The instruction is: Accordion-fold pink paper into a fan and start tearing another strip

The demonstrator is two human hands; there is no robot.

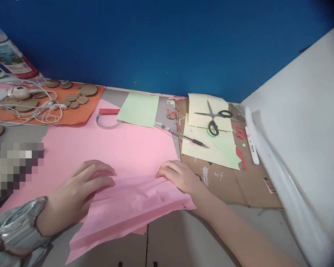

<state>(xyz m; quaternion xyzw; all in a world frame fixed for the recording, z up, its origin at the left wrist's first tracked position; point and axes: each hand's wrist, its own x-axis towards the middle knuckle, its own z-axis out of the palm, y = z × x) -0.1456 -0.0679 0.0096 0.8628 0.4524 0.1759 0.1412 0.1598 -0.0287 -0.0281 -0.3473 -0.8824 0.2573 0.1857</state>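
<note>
A blue wall (167,44) is flanked by a white panel (306,111) above a grey counter (19,132), where creased pink paper (119,148) is spread beside cardboard (231,189). The paper is touched by the left hand (76,191) and right hand (180,176); whether either grip is clenched cannot be told.

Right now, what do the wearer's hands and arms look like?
Left hand: no glove; bulky, shiny silver-grey band, watch-like, around the wrist. Right hand: no glove; the visible right forearm has no sleeve, band or cable.
</note>
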